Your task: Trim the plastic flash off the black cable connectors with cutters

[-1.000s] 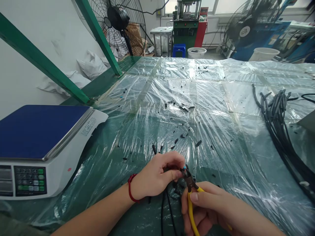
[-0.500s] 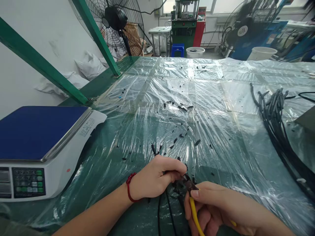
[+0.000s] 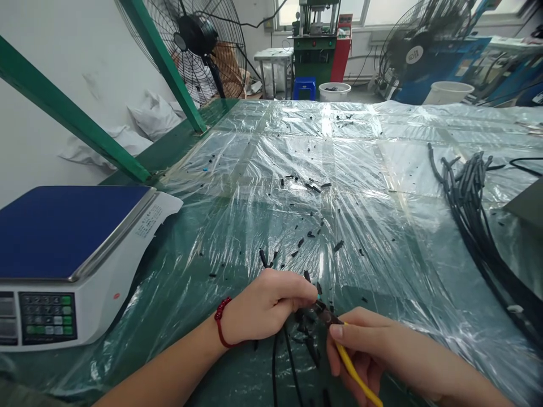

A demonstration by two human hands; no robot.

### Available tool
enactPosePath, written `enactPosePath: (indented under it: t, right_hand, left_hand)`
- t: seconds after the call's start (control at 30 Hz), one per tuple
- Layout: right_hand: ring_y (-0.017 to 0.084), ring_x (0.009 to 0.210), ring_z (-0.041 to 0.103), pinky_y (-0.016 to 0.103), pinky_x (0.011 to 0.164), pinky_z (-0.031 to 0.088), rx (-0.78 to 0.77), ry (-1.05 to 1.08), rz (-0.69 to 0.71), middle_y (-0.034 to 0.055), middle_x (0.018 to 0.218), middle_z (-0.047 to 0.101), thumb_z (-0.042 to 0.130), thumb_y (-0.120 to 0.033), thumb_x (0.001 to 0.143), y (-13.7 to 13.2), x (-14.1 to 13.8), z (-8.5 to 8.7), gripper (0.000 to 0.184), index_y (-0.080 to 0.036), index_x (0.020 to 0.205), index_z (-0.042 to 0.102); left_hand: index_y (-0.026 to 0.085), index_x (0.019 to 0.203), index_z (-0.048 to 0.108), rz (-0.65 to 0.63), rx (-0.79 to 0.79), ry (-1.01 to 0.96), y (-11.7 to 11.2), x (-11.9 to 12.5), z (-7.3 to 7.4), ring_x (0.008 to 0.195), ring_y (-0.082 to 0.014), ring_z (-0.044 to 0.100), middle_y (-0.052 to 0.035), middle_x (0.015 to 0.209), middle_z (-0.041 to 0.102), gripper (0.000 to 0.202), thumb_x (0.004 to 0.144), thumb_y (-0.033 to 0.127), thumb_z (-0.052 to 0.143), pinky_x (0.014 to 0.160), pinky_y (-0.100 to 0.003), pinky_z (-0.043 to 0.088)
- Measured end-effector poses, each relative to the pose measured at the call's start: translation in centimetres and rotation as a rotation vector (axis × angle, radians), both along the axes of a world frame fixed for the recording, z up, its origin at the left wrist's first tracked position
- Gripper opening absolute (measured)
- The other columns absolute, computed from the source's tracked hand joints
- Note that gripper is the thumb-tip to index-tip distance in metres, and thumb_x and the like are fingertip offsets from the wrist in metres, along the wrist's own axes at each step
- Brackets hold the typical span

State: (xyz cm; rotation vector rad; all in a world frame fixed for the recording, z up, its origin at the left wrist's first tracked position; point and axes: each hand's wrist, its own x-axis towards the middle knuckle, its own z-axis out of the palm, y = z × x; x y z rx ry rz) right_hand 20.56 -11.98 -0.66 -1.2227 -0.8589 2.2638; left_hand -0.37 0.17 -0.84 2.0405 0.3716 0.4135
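Between the thumb and bent fingers of my left hand (image 3: 275,299) is a black cable (image 3: 292,362); a second black cable (image 3: 274,367) runs down beside it, and its upper part is hidden by the hand. My right hand (image 3: 369,345) is closed around yellow-handled cutting pliers (image 3: 352,367). The dark jaws meet the work right at my left fingertips, where a tiny teal spot shows. Whether the jaws are fully closed is too small to make out. Black scraps (image 3: 311,347) lie on the plastic sheet beneath both hands.
A weighing scale (image 3: 85,232) with a blue top stands at the left. Plastic sheeting (image 3: 237,220) covers the green table, scattered with black offcuts (image 3: 314,186). To the right lies a bundle of black cables (image 3: 479,226) beside a grey-green object (image 3: 526,203). Green posts (image 3: 173,68) rise at the left.
The pliers and my right hand have shifted slightly, with the yellow handle now slanting further right. A teal spot now shows at my left fingertips. My left hand has barely moved.
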Motion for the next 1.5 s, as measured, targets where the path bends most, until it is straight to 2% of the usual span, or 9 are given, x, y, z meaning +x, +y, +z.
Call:
enactPosePath:
  t: [0.27,0.47,0.57,0.67,0.83,1.0,1.13,1.3,1.5]
  right_hand:
    - [0.010,0.047,0.043,0.023,0.048,0.035,0.026,-0.124,0.024,-0.0034,0.057,0.049,0.047,-0.054,0.097,-0.2,0.4,1.0,0.043,-0.018,0.079,0.061]
    - [0.014,0.062,0.040,0.028,0.059,0.034,0.131,-0.226,0.030,-0.0025,0.067,0.041,0.023,-0.068,0.101,-0.3,0.6,0.4,0.063,-0.019,0.078,0.057]
    - [0.015,0.067,0.042,0.028,0.064,0.033,0.244,-0.446,-0.015,-0.0027,0.070,0.042,0.029,-0.068,0.101,0.0,0.1,0.2,0.058,-0.020,0.074,0.048]
    - [0.016,0.070,0.042,0.029,0.065,0.033,0.378,-0.530,-0.066,-0.0022,0.073,0.045,0.027,-0.067,0.102,0.3,-0.6,0.2,0.056,-0.022,0.073,0.043]
    - [0.019,0.071,0.051,0.032,0.066,0.033,0.606,-0.837,-0.052,0.0006,0.078,0.056,0.029,-0.062,0.104,0.1,-1.1,-0.4,0.051,-0.022,0.076,0.045]
    - [0.022,0.076,0.054,0.033,0.067,0.032,0.776,-1.093,-0.051,0.0029,0.082,0.057,0.034,-0.059,0.103,-0.1,-1.1,-1.4,0.045,-0.023,0.081,0.048]
    - [0.022,0.074,0.051,0.033,0.065,0.031,1.025,-1.256,-0.074,0.0034,0.080,0.054,0.042,-0.055,0.102,0.0,-1.0,-1.6,0.039,-0.022,0.083,0.049]
    - [0.021,0.072,0.046,0.033,0.066,0.030,1.325,-1.401,-0.089,0.0032,0.078,0.051,0.054,-0.051,0.099,0.3,-0.3,-1.7,0.035,-0.021,0.082,0.051]
    - [0.021,0.072,0.044,0.035,0.067,0.029,1.526,-1.446,-0.063,0.0046,0.077,0.053,0.062,-0.052,0.095,0.7,0.6,-2.0,0.036,-0.019,0.083,0.054]
  left_hand:
    - [0.021,0.103,0.068,0.101,-0.029,0.063,-0.1,0.0,1.0,0.080,-0.0110,0.071,0.0007,0.092,0.075,0.016,0.092,0.009,0.063,0.075,-0.018,0.051]
    - [0.020,0.115,0.072,0.088,-0.015,0.101,0.2,0.1,1.4,0.085,-0.0145,0.074,-0.0028,0.097,0.078,0.023,0.094,0.015,0.064,0.079,-0.022,0.054]
    - [0.019,0.111,0.074,0.135,-0.092,0.128,0.3,0.2,1.3,0.078,-0.0139,0.074,-0.0031,0.091,0.078,0.019,0.094,0.018,0.064,0.076,-0.022,0.056]
    - [0.018,0.109,0.073,0.173,-0.189,0.139,0.4,0.2,1.4,0.075,-0.0146,0.074,-0.0035,0.086,0.077,0.018,0.094,0.024,0.065,0.074,-0.022,0.058]
    - [0.018,0.113,0.071,0.170,-0.258,0.127,0.4,0.1,1.5,0.078,-0.0159,0.073,-0.0049,0.086,0.076,0.026,0.099,0.037,0.059,0.071,-0.023,0.057]
    - [0.017,0.102,0.070,0.202,-0.333,0.124,0.1,0.4,1.2,0.072,-0.0141,0.069,-0.0034,0.082,0.071,0.023,0.096,0.039,0.063,0.067,-0.023,0.055]
    - [0.017,0.096,0.064,0.213,-0.502,0.110,-0.3,0.7,1.3,0.072,-0.0164,0.070,-0.0028,0.078,0.070,0.022,0.098,0.039,0.060,0.064,-0.025,0.056]
    - [0.018,0.093,0.056,0.194,-0.773,0.122,-0.3,0.9,1.3,0.060,-0.0156,0.071,-0.0040,0.072,0.073,0.026,0.097,0.043,0.062,0.055,-0.023,0.055]
    - [0.017,0.091,0.055,0.161,-0.934,0.133,-0.1,0.9,0.8,0.051,-0.0135,0.069,-0.0060,0.067,0.074,0.025,0.097,0.040,0.061,0.044,-0.017,0.049]
